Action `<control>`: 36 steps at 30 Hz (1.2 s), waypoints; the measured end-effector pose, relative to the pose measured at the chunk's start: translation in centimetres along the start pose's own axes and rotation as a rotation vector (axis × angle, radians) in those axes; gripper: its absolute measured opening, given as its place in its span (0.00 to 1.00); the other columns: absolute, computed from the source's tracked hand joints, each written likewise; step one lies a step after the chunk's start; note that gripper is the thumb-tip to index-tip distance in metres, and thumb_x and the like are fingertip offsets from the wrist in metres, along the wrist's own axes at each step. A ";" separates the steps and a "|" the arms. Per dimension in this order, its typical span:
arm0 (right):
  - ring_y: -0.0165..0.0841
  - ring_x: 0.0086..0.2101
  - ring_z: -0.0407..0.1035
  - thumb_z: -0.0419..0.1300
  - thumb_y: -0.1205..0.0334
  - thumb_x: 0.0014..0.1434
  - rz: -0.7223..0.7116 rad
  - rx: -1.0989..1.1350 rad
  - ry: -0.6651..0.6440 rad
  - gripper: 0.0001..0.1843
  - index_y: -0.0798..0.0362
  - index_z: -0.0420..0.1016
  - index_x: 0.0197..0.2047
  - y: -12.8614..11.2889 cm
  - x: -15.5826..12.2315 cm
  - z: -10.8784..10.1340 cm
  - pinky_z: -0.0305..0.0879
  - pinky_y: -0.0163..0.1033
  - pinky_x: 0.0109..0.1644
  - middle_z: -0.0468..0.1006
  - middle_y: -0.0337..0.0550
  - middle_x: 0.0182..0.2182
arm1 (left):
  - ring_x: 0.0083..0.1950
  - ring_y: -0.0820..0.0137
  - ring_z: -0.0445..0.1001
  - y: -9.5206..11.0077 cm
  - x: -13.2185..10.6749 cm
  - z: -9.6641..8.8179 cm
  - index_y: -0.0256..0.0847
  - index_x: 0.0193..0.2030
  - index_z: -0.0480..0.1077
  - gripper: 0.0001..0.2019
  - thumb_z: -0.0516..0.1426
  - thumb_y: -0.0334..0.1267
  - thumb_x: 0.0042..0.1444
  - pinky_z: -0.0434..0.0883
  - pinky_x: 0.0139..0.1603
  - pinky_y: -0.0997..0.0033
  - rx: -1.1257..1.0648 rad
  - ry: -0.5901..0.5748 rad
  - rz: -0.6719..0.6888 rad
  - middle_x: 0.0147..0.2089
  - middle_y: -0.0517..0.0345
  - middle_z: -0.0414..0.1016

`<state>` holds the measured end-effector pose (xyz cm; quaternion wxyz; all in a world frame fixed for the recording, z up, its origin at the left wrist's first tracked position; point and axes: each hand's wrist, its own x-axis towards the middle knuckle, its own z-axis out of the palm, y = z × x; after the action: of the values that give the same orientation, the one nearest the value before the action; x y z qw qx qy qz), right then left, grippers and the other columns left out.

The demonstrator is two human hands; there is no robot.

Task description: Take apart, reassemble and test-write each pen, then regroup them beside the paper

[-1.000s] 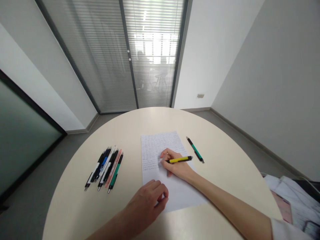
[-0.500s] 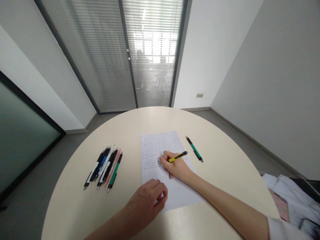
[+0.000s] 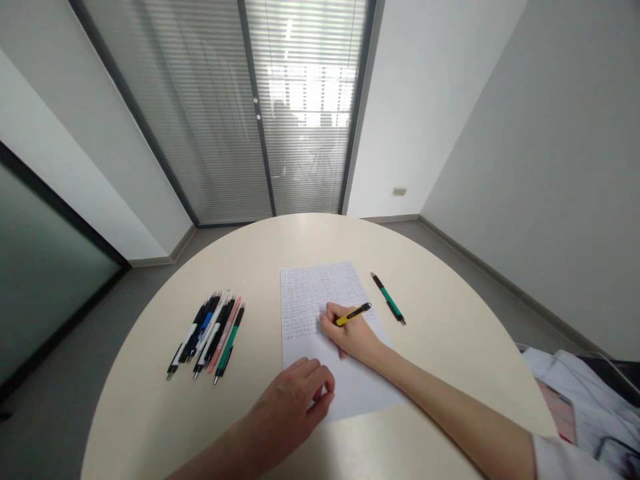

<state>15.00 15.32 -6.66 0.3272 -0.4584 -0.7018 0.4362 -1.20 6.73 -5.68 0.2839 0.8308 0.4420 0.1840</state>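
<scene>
A sheet of paper (image 3: 305,360) lies on the round table, its upper part covered with lines of handwriting. My right hand (image 3: 353,333) rests on it, closed around a yellow pen (image 3: 350,315) with a black end. The pen slants up to the right; its tip is hidden behind my fingers, near the lowest written lines. My left hand (image 3: 295,400) lies over the sheet's lower left edge, fingers loosely curled in and the thumb close to the index finger, with nothing visible in it. To the right of the sheet is a green and black pen (image 3: 389,298).
Several pens (image 3: 207,337), black, white, blue, pink and green, lie side by side at the left of the cream table (image 3: 310,237). Beyond the table is a glass partition with blinds (image 3: 310,187). Papers (image 3: 565,373) and a pink item (image 3: 557,407) sit low at the right.
My right hand and the yellow pen have shifted very slightly, the pen's upper end a little to the left. My left hand stays in place.
</scene>
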 end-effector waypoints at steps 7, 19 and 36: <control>0.23 0.08 0.57 0.57 0.54 0.59 0.062 0.184 0.029 0.18 0.50 0.57 0.23 0.5 0.5 -0.3 0.44 0.29 0.14 0.60 0.26 0.10 | 0.34 0.70 0.66 0.0 0.0 0.1 0.40 0.33 0.67 0.08 0.53 0.23 0.54 0.63 0.37 0.71 -0.037 0.011 -0.005 0.32 0.60 0.69; 0.17 0.10 0.41 0.68 0.44 0.50 0.345 0.864 -0.108 0.26 0.50 0.56 0.25 -4.2 -3.5 2.1 0.35 0.24 0.10 0.61 0.24 0.10 | 0.37 0.68 0.75 -1.4 1.2 -0.9 0.38 0.36 0.69 0.11 0.65 0.38 0.50 0.71 0.42 0.68 -0.983 0.335 -0.244 0.34 0.57 0.76; 0.24 0.19 0.53 0.36 0.43 0.69 0.300 1.706 -0.051 0.36 0.66 0.72 0.41 -4.7 -5.4 -0.7 0.50 0.21 0.13 0.59 0.36 0.19 | 0.27 0.76 0.64 -0.1 1.2 -1.8 0.37 0.25 0.68 0.14 0.66 0.43 0.48 0.62 0.28 0.78 -1.152 0.599 -0.339 0.23 0.63 0.69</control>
<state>15.88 9.54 -2.38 0.4825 -0.1342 -0.0742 0.8624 -1.56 8.35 -4.25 0.5720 0.3788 0.4571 0.5660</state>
